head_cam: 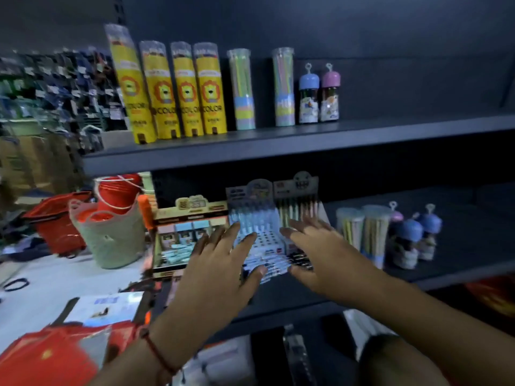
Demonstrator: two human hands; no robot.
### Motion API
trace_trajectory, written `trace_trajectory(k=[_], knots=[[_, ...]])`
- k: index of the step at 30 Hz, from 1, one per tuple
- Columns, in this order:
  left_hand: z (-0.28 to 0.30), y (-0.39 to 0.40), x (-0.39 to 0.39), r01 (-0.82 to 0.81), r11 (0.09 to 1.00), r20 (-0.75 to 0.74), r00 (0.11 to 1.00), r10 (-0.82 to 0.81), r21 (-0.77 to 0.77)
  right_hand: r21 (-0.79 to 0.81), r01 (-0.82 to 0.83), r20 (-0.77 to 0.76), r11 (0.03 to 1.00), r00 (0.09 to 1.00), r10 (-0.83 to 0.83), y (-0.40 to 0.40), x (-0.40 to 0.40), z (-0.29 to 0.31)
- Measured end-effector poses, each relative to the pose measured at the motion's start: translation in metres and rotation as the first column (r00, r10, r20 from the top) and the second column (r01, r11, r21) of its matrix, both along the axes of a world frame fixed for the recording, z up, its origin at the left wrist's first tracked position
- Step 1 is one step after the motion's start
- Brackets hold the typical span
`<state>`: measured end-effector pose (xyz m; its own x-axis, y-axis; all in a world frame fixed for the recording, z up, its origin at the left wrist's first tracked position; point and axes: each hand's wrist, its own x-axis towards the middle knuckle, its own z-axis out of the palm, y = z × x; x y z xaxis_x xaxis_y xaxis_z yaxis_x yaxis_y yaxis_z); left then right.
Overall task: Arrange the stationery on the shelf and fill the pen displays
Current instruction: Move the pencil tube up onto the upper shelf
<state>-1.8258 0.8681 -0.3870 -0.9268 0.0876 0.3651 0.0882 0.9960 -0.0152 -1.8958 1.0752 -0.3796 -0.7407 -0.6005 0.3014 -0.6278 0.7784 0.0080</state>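
Dark shelf (459,274), 2 pen displays (259,218) beyond left hand (223,263), right hand (320,254), both spread flat

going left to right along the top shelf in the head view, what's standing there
four yellow color tubes → two clear pastel tubes → blue-capped bottle → pink-capped bottle

shelf (459,207) right bare (dark), pen displays (273,218) left

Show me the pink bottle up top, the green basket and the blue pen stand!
pink bottle (330,91): head view, its body.
green basket (111,240): head view, front wall.
blue pen stand (252,203): head view, backing card.
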Motion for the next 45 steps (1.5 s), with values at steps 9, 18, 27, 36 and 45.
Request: trace_trajectory(k=[9,18,27,36,45], knots=[[-0.027,0.080,-0.064,0.153,0.986,0.089,0.983,-0.159,0.070,-0.019,0.253,-0.009,0.967,0.967,-0.253,0.088,-0.069,-0.036],[-0.035,0.120,-0.111,0.177,0.983,0.147,0.972,-0.182,0.048,-0.181,0.189,-0.127,0.965,0.969,-0.214,0.098,-0.094,-0.049],[-0.050,0.141,-0.118,0.197,0.970,0.123,0.969,-0.214,0.141,-0.622,0.133,0.010,0.772,0.987,-0.162,0.099,-0.066,-0.055],[-0.032,0.154,-0.069,0.184,0.542,0.112,0.878,-0.466,0.820,-0.839,0.103,0.130,0.534,0.991,0.012,0.110,-0.007,-0.013],[0.020,0.137,-0.030,0.304,0.383,-0.057,0.841,-0.538,0.872,-0.892,0.080,0.157,0.444,0.978,0.140,0.114,0.039,0.030]])
